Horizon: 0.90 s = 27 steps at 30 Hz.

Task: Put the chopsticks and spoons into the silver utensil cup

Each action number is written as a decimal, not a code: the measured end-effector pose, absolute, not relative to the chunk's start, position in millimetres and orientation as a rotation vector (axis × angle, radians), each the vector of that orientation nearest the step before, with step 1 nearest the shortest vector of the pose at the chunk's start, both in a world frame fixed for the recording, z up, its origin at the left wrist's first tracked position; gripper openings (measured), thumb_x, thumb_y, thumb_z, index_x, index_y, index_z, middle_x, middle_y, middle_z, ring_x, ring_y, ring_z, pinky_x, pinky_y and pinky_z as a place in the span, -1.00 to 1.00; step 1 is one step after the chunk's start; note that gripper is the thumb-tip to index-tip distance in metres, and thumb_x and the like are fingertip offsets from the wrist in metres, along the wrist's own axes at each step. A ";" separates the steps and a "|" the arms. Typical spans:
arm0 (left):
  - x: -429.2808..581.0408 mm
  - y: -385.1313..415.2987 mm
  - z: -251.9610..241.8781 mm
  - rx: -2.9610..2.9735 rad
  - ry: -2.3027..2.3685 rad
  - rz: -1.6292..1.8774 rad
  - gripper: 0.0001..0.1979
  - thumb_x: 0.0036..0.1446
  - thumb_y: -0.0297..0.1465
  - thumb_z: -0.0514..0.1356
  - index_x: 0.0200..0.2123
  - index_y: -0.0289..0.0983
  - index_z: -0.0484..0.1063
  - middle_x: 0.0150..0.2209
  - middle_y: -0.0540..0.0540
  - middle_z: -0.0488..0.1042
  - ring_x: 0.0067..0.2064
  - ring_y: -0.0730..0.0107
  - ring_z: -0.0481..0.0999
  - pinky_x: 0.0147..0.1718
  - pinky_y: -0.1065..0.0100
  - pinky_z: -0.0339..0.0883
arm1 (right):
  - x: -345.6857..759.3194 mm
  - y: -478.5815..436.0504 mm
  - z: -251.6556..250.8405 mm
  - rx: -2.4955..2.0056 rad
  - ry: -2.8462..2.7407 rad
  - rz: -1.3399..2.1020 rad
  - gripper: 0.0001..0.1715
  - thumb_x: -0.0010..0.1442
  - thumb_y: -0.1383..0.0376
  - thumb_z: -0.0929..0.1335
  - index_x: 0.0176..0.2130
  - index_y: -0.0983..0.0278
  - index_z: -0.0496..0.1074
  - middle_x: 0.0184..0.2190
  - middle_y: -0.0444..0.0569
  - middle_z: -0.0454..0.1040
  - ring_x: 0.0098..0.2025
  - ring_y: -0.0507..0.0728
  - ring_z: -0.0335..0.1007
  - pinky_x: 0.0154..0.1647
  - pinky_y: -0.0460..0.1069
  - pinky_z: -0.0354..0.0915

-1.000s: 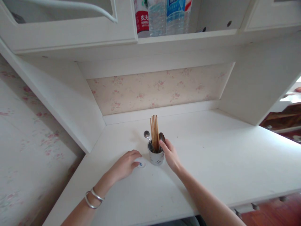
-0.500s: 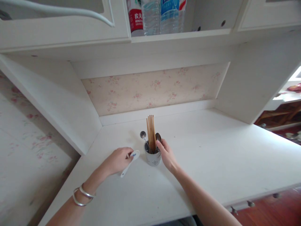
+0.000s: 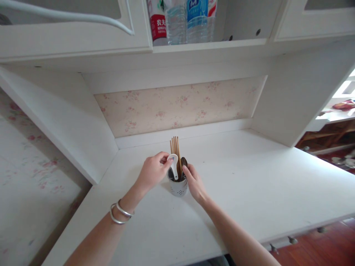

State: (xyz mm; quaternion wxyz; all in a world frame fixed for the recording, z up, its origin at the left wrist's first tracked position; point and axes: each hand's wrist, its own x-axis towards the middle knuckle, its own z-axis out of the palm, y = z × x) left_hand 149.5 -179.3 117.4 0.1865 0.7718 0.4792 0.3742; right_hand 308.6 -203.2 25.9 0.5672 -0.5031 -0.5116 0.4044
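Note:
My left hand [image 3: 155,168] pinches a white Chinese soup spoon [image 3: 174,164] with a small blue mark. The spoon's handle points down into the mouth of a pale utensil holder [image 3: 178,189] with small holes. Several wooden chopsticks [image 3: 175,146] stand upright in the holder, partly behind the soup spoon. A dark metal spoon [image 3: 183,162] leans at the right side, bowl up. My right hand [image 3: 195,184] is closed about the holder's right side, its thumb at the rim beside that metal spoon; the other fingers are partly hidden.
The holder stands on a white countertop [image 3: 238,192] between side panels, with a floral back wall [image 3: 155,111]. Overhead, a cabinet shelf [image 3: 222,46] holds several bottles [image 3: 176,26]. A white cable [image 3: 69,15] crosses the left cabinet door. Knobs [image 3: 292,240] stick out below the front edge.
My left hand has lifted the soup spoon off the countertop and carried it right, to the holder's mouth, turning its handle downward. My right hand has stayed at the holder.

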 end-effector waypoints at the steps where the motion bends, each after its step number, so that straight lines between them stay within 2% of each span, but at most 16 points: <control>1: 152.1 -179.1 110.2 2.206 1.362 1.015 -0.76 0.13 -0.20 0.11 -0.28 -0.20 0.48 -0.36 -0.05 0.55 -0.31 0.34 0.52 -0.28 0.37 0.34 | 308.9 -203.4 26.2 -1.179 -1.203 0.954 -0.53 0.20 -0.04 0.21 -0.12 0.22 0.39 -0.21 -0.06 0.49 -0.13 0.16 0.34 -0.09 0.02 0.17; 8: 155.6 -180.2 76.1 2.348 1.448 0.940 -0.73 0.16 -0.21 0.09 -0.34 -0.19 0.53 -0.29 -0.08 0.46 -0.24 0.34 0.46 -0.19 0.33 0.28 | 309.7 -204.3 26.5 -1.200 -1.246 0.945 -0.53 0.24 -0.04 0.16 -0.12 0.22 0.38 -0.23 -0.07 0.47 -0.16 0.15 0.33 -0.12 0.02 0.19; 11: 154.8 -181.6 72.0 2.311 1.445 0.943 -0.78 0.12 -0.25 0.13 -0.26 -0.18 0.52 -0.28 -0.07 0.43 -0.23 0.34 0.44 -0.16 0.33 0.28 | 311.2 -205.7 26.9 -1.169 -1.272 0.922 -0.53 0.27 -0.01 0.14 -0.05 0.20 0.35 -0.13 -0.04 0.45 -0.06 0.16 0.31 -0.01 0.05 0.16; 14: 152.6 -185.7 70.9 2.254 1.401 0.976 -0.76 0.09 -0.23 0.16 -0.22 -0.20 0.49 -0.32 -0.05 0.39 -0.32 0.39 0.39 -0.25 0.35 0.28 | 313.9 -209.9 28.5 -1.083 -1.304 0.976 -0.48 0.25 0.01 0.19 0.11 0.18 0.24 0.04 0.00 0.36 0.05 0.17 0.26 0.06 0.06 0.14; 16: 149.2 -189.2 67.7 2.140 1.366 1.046 -0.70 0.09 -0.19 0.16 -0.17 -0.22 0.45 -0.32 -0.03 0.36 -0.42 0.46 0.33 -0.34 0.39 0.28 | 314.6 -213.7 28.8 -1.025 -1.344 1.023 -0.35 0.19 0.03 0.27 0.20 0.16 0.11 0.14 0.01 0.27 0.13 0.18 0.20 0.10 0.08 0.14; 18: 143.6 -192.0 60.5 1.952 1.360 1.166 -0.62 0.09 -0.15 0.14 -0.07 -0.22 0.36 -0.30 -0.01 0.32 -0.48 0.53 0.27 -0.42 0.42 0.25 | 312.6 -217.4 27.1 -1.018 -1.391 1.013 -0.13 0.06 0.07 0.40 0.25 0.13 0.01 0.20 0.02 0.19 0.19 0.21 0.13 0.14 0.12 0.11; 21: 132.2 -192.9 43.1 1.672 1.416 1.339 -0.56 0.10 -0.13 0.13 -0.01 -0.22 0.24 -0.35 0.05 0.25 -0.48 0.54 0.24 -0.43 0.45 0.22 | 304.3 -220.0 20.2 -1.105 -1.427 0.912 0.15 -0.18 0.16 0.52 0.26 0.11 -0.05 0.17 0.04 0.23 0.17 0.24 0.17 0.14 0.16 0.12; 23: 124.5 -191.2 30.7 1.553 1.471 1.372 -0.58 0.11 -0.12 0.10 -0.04 -0.22 0.22 -0.41 0.08 0.22 -0.44 0.51 0.27 -0.38 0.44 0.22 | 298.1 -218.6 14.0 -1.187 -1.415 0.865 0.11 -0.24 0.19 0.54 0.21 0.14 0.04 0.05 0.03 0.36 0.06 0.24 0.29 0.06 0.15 0.19; 27: 114.9 -186.8 13.1 1.435 1.518 1.266 -0.58 0.07 -0.09 0.10 -0.09 -0.24 0.25 -0.47 0.09 0.22 -0.46 0.46 0.29 -0.42 0.41 0.19 | 297.9 -206.0 5.3 -1.276 -1.355 0.859 -0.24 -0.22 0.19 0.50 -0.01 0.23 0.29 -0.19 0.02 0.49 -0.17 0.24 0.41 -0.16 0.11 0.31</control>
